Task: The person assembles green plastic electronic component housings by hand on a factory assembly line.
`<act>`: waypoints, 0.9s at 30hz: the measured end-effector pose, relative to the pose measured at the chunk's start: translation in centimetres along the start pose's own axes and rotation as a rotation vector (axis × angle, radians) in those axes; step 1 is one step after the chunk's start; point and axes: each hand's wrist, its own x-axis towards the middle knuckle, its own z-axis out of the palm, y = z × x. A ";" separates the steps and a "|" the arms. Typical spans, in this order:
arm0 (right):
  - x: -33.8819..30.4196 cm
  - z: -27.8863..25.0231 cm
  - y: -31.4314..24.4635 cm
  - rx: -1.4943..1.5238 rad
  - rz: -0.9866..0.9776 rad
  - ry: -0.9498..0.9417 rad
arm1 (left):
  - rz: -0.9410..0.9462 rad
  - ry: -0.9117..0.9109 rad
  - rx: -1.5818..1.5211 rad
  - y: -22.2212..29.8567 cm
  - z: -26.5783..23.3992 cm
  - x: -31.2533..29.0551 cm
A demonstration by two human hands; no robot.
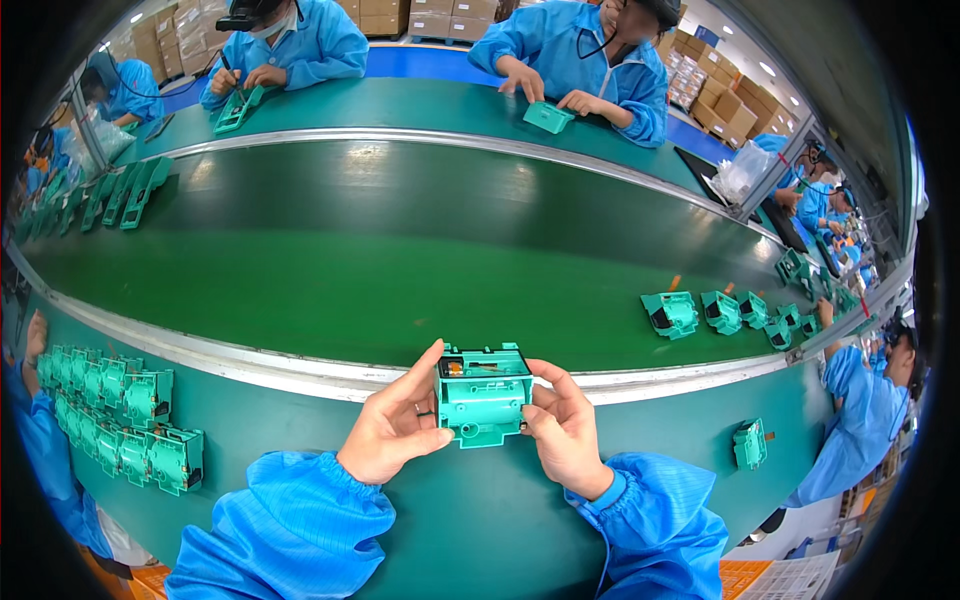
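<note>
Both hands meet at the near edge of the green worktop (pixel 640 480), holding one teal moulded plastic housing (pixel 484 396) between them, just above the metal rail that borders the dark green conveyor belt (pixel 400 260).

Left hand (pixel 395 425): fingers closed on the housing's left side, index finger stretched up along its upper left corner, thumb pressed against the lower left face. A dark ring sits on one finger.

Right hand (pixel 562 428): fingers clasped on the housing's right side, thumb on the front face near the lower right edge, the other fingers wrapped behind.

The housing is box-shaped and held level, its open top showing a small orange-brown part inside; what that part is I cannot make out at this size.

Both forearms wear blue sleeves with elastic cuffs.

To the left on the worktop, rows of matching teal housings (pixel 110 420) stand packed together, well apart from the hands. One single teal piece (pixel 750 444) stands alone on the worktop to the right. On the belt at right, a row of teal assemblies (pixel 720 312) runs toward the rim.

Across the belt, two people in blue coats work on teal parts of their own.
</note>
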 end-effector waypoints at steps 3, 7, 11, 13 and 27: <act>0.0 0.0 -0.1 -0.034 0.003 0.001 | 0.003 -0.018 0.001 -0.1 -0.1 0.1; 0.1 0.1 -0.3 -0.032 -0.007 -0.039 | 0.021 -0.015 0.016 0.1 0.0 -0.1; 0.2 -0.2 -0.3 -0.001 0.028 -0.049 | 0.016 -0.018 0.003 -0.1 -0.1 -0.1; 0.4 -0.7 -0.3 0.066 0.063 -0.059 | 0.016 -0.016 -0.021 -0.2 -0.1 0.0; 0.9 -1.0 -1.2 0.078 0.205 -0.044 | -0.011 0.009 -0.053 -0.2 -0.3 0.2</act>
